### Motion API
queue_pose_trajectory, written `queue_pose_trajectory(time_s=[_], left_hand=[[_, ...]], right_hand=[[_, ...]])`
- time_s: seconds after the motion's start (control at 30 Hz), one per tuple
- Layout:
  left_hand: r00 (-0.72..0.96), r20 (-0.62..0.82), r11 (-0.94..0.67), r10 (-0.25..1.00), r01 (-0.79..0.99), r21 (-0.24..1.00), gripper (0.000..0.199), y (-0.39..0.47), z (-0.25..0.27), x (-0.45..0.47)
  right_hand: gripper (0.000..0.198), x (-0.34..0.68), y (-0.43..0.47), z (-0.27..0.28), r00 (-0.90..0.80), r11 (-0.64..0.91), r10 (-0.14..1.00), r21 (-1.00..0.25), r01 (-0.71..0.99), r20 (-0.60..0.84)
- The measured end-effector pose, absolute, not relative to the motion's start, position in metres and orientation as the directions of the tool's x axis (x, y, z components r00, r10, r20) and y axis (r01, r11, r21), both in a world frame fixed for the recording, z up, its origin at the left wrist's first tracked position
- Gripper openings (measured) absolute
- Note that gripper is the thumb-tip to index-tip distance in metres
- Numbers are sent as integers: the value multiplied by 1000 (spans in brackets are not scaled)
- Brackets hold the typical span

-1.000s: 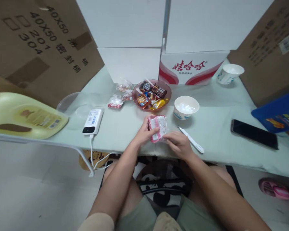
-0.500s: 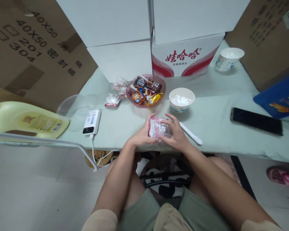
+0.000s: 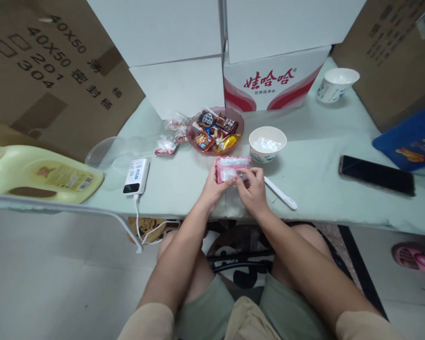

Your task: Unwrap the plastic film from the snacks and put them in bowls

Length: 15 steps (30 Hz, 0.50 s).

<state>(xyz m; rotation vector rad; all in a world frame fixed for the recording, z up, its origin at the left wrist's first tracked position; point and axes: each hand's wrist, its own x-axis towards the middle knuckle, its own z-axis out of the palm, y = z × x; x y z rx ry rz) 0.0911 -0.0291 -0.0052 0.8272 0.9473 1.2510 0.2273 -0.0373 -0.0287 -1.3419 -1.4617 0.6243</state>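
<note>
A small pink-and-white package in clear plastic (image 3: pixel 230 165) is held over the front of the table between my two hands. My left hand (image 3: pixel 212 186) grips its left side, thumb along the near edge. The fingers of my right hand (image 3: pixel 252 186) are pinched together on its near right part. What exactly the package contains I cannot make out. Just beyond it stand a pink glass dish (image 3: pixel 216 152) of wrapped snacks and a paper bowl (image 3: pixel 267 153) with something clear and white inside. A white plastic knife-like utensil (image 3: pixel 280 193) lies to the right of my right hand.
Small plastic-wrapped packets (image 3: pixel 166 144) lie left of the dish. A white power bank (image 3: pixel 136 177) with a cable, a yellow jug (image 3: pixel 56 174) and a clear lid (image 3: pixel 101 153) are further left. On the right are a phone (image 3: pixel 377 175), another paper bowl (image 3: pixel 336 85) and a blue package (image 3: pixel 411 139). Boxes (image 3: pixel 276 85) line the back.
Both hands have moved the package slightly away from me and turned it, so more of its pink edging shows. My right fingers have drawn together from a wider grasp.
</note>
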Motion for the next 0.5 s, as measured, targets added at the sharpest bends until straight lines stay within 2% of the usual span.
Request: queue_pose_trajectory(time_s=[0.07,0.13,0.23,0.37,0.5], left_hand=[[52,-161,168,986,-404,899,94,-27,-4,88],[-29,-192,163,981,-416,894,97,-25,-3,82],[-166,-203,124,965,-391,912,95,-22,-5,77],[-166,-114,55,979,-326,944,79,-22,-12,81],[-91,-33,6,995,-283,959,83,-23,-17,87]], right_hand=[[39,230,-40,-27,-4,359,923,-861,361,384],[43,234,-42,-24,-122,447,894,-842,303,431],[41,237,-42,-22,-201,465,884,-836,291,422],[38,236,-40,-23,-209,478,878,-767,428,431],[42,234,-42,-28,-228,413,909,-690,595,348]])
